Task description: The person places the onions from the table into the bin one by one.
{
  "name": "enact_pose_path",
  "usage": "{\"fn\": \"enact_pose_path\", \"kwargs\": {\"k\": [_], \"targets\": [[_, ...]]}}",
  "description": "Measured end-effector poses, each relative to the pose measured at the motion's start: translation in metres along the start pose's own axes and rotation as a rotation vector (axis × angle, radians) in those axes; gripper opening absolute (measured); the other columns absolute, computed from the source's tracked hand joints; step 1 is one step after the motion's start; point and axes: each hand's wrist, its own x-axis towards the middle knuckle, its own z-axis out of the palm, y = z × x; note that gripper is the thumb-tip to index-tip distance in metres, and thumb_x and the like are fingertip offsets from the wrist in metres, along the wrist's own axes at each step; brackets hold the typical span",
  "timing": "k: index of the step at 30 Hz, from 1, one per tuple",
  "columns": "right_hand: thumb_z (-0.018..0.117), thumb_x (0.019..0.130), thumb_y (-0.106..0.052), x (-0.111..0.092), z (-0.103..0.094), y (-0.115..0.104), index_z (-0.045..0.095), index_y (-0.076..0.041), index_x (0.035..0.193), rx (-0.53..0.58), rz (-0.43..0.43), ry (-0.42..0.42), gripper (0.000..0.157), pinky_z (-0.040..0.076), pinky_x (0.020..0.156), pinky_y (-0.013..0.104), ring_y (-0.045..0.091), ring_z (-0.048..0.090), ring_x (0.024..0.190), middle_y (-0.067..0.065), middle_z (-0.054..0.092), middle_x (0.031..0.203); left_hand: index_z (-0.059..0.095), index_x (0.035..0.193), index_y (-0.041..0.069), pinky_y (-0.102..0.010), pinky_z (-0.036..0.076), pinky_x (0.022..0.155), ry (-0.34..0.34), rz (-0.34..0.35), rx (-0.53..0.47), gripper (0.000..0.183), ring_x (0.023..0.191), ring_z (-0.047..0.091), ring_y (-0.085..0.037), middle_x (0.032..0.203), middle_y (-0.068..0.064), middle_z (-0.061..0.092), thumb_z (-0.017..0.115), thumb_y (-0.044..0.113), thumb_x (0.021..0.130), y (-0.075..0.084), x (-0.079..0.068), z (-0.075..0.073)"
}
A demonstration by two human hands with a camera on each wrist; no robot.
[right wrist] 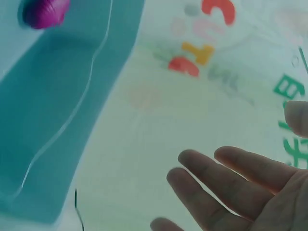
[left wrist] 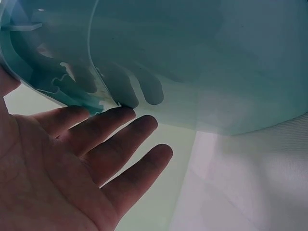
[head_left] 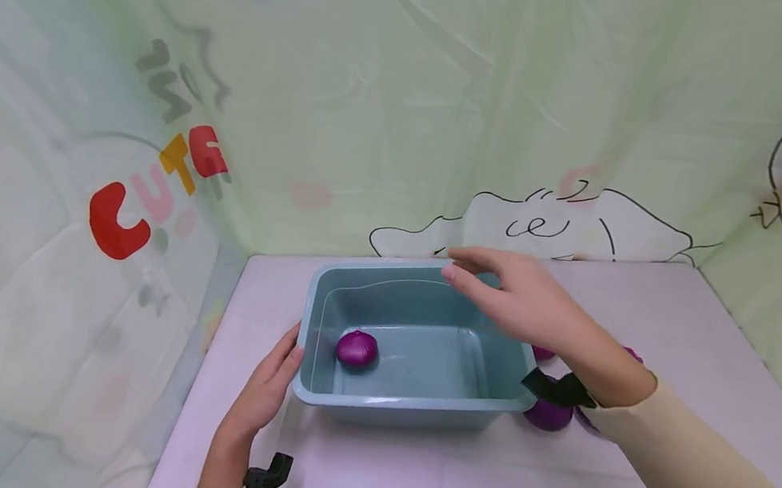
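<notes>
A blue-grey plastic basin (head_left: 416, 405) stands on the table. One purple onion (head_left: 356, 350) lies inside, near its left wall; the right wrist view shows this onion (right wrist: 47, 12) at the upper left. My left hand (head_left: 268, 387) rests against the basin's left side with the thumb by the rim. In the left wrist view the fingers (left wrist: 127, 151) are extended and spread beside the basin wall (left wrist: 192, 72). Above the basin's back right corner hovers my right hand (head_left: 519, 295), fingers extended, holding nothing. The right wrist view shows those fingers (right wrist: 226, 185) apart from the basin.
More purple onions (head_left: 548, 415) lie on the table right of the basin, partly hidden by my right forearm. The white-covered table (head_left: 365, 474) meets a pale green printed curtain (head_left: 377, 114) at the back, and curtains also hang at both sides.
</notes>
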Motion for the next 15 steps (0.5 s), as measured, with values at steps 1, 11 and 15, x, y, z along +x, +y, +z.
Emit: {"fn": "enact_pose_path", "kwargs": {"k": [1,11,15], "targets": [[0.053,0.104,-0.058,-0.006,-0.004,0.003,0.057,-0.013,0.15,-0.009,0.014,0.017,0.065,0.043,0.107,0.057,0.028,0.053,0.134,0.005,0.061,0.144,0.03,0.165,0.023,-0.064,0.034,0.109,-0.003,-0.001,0.0,0.055,0.15,0.032,-0.032,0.167,-0.001,0.032,0.045,0.028,0.113,0.0,0.0,0.0],[0.051,0.106,-0.056,-0.042,-0.013,0.059,0.042,-0.007,0.159,-0.059,0.193,0.062,0.073,0.03,0.109,0.072,0.046,0.034,0.146,0.019,0.043,0.158,0.029,0.166,0.025,-0.064,0.03,0.112,-0.006,0.02,-0.013,0.055,0.152,0.029,-0.029,0.167,0.001,0.03,0.045,0.028,0.113,-0.004,0.0,-0.005],[0.049,0.106,-0.056,-0.052,-0.013,0.088,0.038,-0.002,0.159,-0.117,0.267,0.08,0.077,0.03,0.106,0.075,0.054,0.034,0.142,0.029,0.04,0.157,0.028,0.166,0.025,-0.064,0.028,0.113,-0.022,0.032,-0.019,0.055,0.152,0.028,-0.029,0.168,0.001,0.029,0.044,0.027,0.113,-0.004,0.001,-0.004]]}}
